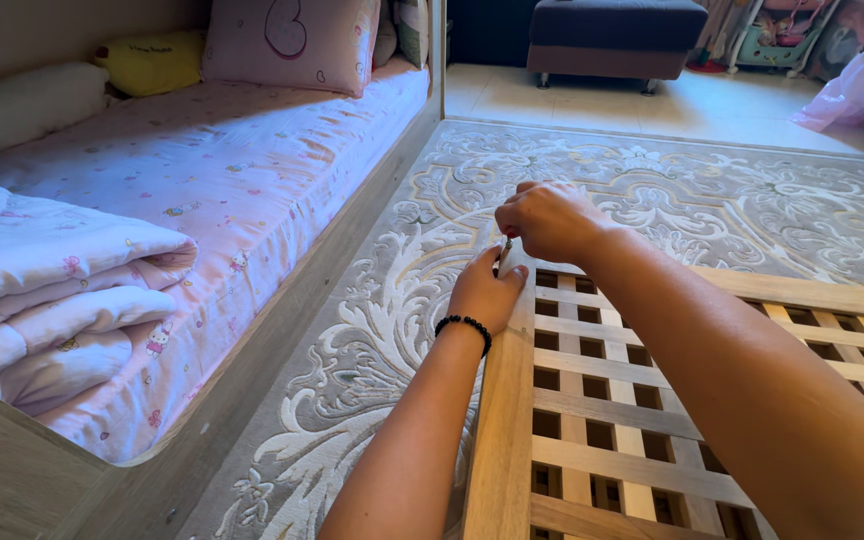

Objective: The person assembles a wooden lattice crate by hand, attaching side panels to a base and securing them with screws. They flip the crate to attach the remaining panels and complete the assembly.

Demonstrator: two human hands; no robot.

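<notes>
Hands are meeting at the far corner of a wooden lattice frame (592, 400) lying on a patterned carpet (372, 330). The right hand (549, 220) is closing its fingers around a small tool (505, 248), hard to make out, just above the left hand (487, 290). The left hand is resting closed against the frame's corner, a black bead bracelet (464, 327) sitting at its wrist.

The wooden lattice panel (652, 420) lies on the carpet (712, 200). Both hands meet at its corner, at 12 o'clock. The bed (202, 170) runs at 9 o'clock; the ottoman (617, 35) stands at 12, beyond the carpet.
</notes>
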